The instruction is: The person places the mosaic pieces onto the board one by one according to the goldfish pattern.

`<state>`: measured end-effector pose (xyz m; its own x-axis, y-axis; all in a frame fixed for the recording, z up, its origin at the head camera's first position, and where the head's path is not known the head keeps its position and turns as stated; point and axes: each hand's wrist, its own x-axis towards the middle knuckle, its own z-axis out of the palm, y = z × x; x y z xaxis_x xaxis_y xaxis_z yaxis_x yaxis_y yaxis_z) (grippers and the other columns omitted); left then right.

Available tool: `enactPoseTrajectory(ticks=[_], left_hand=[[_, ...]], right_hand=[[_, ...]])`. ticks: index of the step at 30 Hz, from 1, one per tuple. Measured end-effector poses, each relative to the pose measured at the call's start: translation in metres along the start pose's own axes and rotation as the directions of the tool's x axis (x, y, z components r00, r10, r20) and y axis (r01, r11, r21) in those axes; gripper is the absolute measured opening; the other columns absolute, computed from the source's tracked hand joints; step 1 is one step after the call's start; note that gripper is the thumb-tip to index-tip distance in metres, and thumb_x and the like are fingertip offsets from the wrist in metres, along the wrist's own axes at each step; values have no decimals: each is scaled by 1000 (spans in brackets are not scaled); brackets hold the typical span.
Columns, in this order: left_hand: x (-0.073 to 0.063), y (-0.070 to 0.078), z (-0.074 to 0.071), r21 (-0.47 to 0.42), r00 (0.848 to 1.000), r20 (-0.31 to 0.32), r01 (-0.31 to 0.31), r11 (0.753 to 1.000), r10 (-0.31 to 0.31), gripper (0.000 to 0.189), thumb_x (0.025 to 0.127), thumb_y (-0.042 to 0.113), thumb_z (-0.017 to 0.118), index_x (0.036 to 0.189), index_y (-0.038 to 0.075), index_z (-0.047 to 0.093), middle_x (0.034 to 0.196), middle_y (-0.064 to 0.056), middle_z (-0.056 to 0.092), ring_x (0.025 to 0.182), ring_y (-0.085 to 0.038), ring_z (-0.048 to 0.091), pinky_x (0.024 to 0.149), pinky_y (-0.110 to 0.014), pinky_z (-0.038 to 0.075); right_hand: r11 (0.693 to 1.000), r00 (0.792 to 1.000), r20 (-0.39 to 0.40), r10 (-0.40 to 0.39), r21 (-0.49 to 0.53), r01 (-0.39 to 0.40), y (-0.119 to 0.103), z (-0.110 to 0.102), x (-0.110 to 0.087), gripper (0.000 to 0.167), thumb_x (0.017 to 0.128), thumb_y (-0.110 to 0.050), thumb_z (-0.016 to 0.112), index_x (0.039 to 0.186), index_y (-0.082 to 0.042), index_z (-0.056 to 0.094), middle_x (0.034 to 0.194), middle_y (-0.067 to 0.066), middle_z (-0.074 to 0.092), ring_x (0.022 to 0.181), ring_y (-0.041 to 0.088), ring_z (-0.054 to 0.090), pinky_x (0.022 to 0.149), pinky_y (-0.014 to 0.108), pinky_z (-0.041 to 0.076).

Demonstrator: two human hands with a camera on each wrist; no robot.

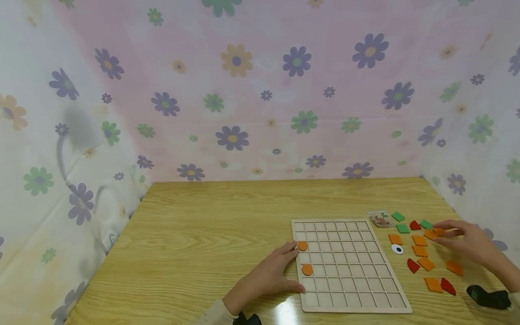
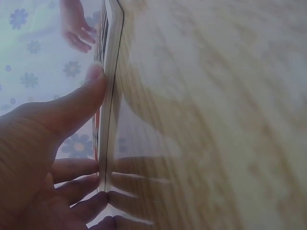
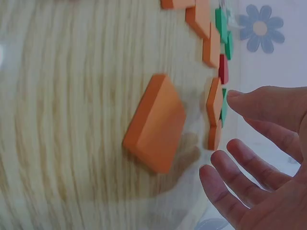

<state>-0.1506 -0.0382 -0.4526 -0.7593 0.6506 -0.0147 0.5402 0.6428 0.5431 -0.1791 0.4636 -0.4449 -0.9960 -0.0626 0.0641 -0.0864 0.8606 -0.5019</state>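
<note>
A pale wooden grid board (image 1: 357, 271) lies flat on the table. My left hand (image 1: 270, 273) rests along its left edge, thumb and fingers spread apart and touching the rim. Two orange round pieces (image 1: 307, 270) sit in cells of the leftmost column. To the right of the board, my right hand (image 1: 467, 239) is over the loose pieces, its fingers loosely bent beside an orange square tile (image 1: 438, 231). In the right wrist view, nothing shows between its thumb and fingers; another orange tile (image 3: 160, 127) lies in front, apart from the hand.
Several orange tiles (image 1: 420, 251) are scattered right of the board, among green tiles (image 1: 398, 216) and red quarter-round pieces (image 1: 448, 286). A white eye piece (image 1: 397, 249) lies near the board's right edge. A small picture card (image 1: 381, 218) touches its upper right corner.
</note>
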Motion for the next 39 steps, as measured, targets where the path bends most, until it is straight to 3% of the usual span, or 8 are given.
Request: enactPoseTrajectory(ticks=[3, 7, 16, 22, 29, 34, 39], left_hand=[[0, 0, 0, -11, 1000, 6, 4, 1000, -4, 92, 74, 53, 74, 145, 8, 38, 154, -2, 25, 141, -24, 23, 108, -39, 33], [0, 0, 0, -2, 1000, 7, -3, 1000, 3, 93, 75, 55, 72, 146, 8, 37, 155, -2, 23, 141, -24, 22, 108, -39, 32], [-2, 0, 3, -1, 1000, 3, -11, 1000, 11, 93, 75, 56, 72, 146, 8, 36, 155, -3, 23, 141, -24, 22, 108, -39, 32], [-2, -1, 3, 2, 1000, 4, 6, 1000, -6, 92, 74, 56, 72, 146, 9, 37, 155, -1, 23, 141, -23, 22, 108, -40, 33], [-3, -3, 1, 2, 1000, 1, 9, 1000, -9, 93, 75, 56, 72, 147, 10, 36, 155, -1, 22, 141, -24, 21, 108, -41, 32], [-3, -3, 1, 5, 1000, -4, 4, 1000, -4, 93, 74, 55, 72, 147, 9, 36, 155, -2, 22, 141, -24, 21, 108, -40, 32], [-2, -2, 1, 10, 1000, -1, -7, 1000, 7, 92, 75, 55, 71, 147, 9, 36, 155, -2, 22, 141, -25, 22, 108, -40, 32]], right_hand=[[999, 999, 33, 35, 3, -35, 7, -3, 2, 42, 88, -17, 68, 113, 15, 57, 104, 36, 56, 80, 38, 61, 54, 34, 52], [999, 998, 18, 54, -4, -54, 16, -4, 6, 41, 86, -15, 69, 112, 16, 57, 101, 34, 59, 70, 18, 60, 53, 31, 50], [998, 998, -39, 52, -24, -53, 30, 1, 10, 33, 85, -12, 70, 106, 12, 64, 110, 38, 52, 64, -4, 50, 48, 28, 47], [997, 998, -50, 41, -55, -44, 30, 3, 14, 26, 85, -14, 70, 100, 7, 68, 101, 32, 59, 66, 10, 57, 49, 27, 46], [996, 999, -46, -25, -90, 20, 26, 3, 14, 20, 86, -14, 69, 96, 3, 70, 82, 12, 66, 59, -1, 52, 50, 26, 44], [997, 996, -92, -22, -77, 15, 19, 3, 10, 21, 85, -15, 69, 93, 5, 69, 80, 13, 66, 58, 0, 53, 48, 27, 46], [994, 990, -137, -9, -107, -5, 14, 3, 9, 22, 84, -16, 71, 89, 5, 70, 81, 20, 66, 59, 10, 56, 47, 30, 47]])
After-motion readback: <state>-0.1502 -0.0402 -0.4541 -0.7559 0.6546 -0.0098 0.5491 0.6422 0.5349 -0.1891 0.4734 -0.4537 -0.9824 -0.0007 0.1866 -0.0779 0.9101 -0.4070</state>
